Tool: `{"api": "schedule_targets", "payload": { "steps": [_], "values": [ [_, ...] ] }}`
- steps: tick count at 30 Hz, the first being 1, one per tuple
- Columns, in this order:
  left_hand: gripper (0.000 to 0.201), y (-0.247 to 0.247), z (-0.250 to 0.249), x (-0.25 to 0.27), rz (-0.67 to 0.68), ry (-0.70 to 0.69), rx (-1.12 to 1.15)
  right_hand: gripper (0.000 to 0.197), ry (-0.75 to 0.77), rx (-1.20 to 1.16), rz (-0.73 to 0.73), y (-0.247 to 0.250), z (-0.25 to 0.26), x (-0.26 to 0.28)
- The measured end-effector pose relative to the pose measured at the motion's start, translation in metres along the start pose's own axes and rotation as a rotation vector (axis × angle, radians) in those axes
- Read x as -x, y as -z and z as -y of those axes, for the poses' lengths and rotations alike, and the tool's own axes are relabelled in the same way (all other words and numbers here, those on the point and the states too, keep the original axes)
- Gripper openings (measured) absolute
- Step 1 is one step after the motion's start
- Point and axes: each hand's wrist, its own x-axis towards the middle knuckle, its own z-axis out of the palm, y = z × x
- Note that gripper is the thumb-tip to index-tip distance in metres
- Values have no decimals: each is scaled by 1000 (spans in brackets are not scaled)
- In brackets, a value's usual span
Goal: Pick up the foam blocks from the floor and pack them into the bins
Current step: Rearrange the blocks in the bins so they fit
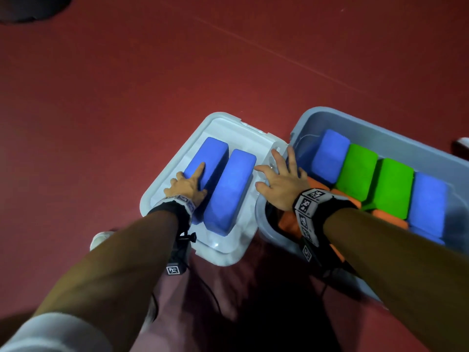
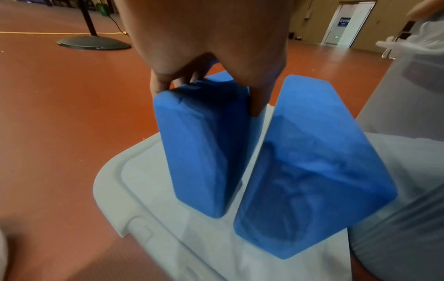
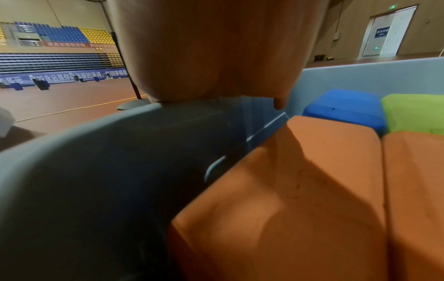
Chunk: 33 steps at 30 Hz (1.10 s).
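- Left hand (image 1: 186, 185) reaches forward and down, forearm bare, a marker band round the wrist; fingers (image 2: 158, 85) and thumb curl over what it grips, index finger stretched along the top.
- Right hand (image 1: 280, 177) lies palm down, fingers (image 1: 278, 158) spread and straight, wrist banded likewise.

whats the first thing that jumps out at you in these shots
Two blue foam blocks stand side by side on a pale bin lid on the red floor, the left hand gripping the left one. Beside it, the right hand rests open on the rim of a grey bin packed with blue, green and orange blocks.
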Motion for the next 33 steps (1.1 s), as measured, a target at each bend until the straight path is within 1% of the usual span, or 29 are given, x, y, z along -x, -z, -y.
{"api": "schedule_targets", "payload": {
  "steps": [2,5,10,14,16,18,21,24,27,29,31,33],
  "values": [
    [73,13,-5,4,-69,-1,-44,48,5,32,3,-2,5,-6],
    [72,40,-9,11,-161,-20,-28,49,0,70,50,-2,9,-9],
    [70,90,-21,32,-287,-106,-11,54,5,99,75,9,-8,7],
    [68,119,-35,57,-386,-188,-1,63,4,161,91,19,-5,15],
    [68,134,-43,69,-420,-243,19,69,-22,86,49,29,0,20],
    [68,149,-54,81,-450,-311,44,73,-40,-44,-52,50,0,27],
    [70,169,-78,98,-432,-416,99,80,-50,-189,-198,95,-13,40],
    [82,180,-111,123,-360,-533,147,96,-62,-266,-375,138,-39,60],
    [80,182,-147,147,-340,-683,98,110,-81,-324,-493,174,-74,91],
    [82,178,-173,165,-315,-803,31,113,-127,-250,-546,190,-103,114],
    [80,170,-195,175,-284,-892,17,112,-184,-180,-562,196,-129,135],
    [72,157,-217,183,-238,-975,60,111,-223,-259,-556,195,-154,162]
  ]
}}
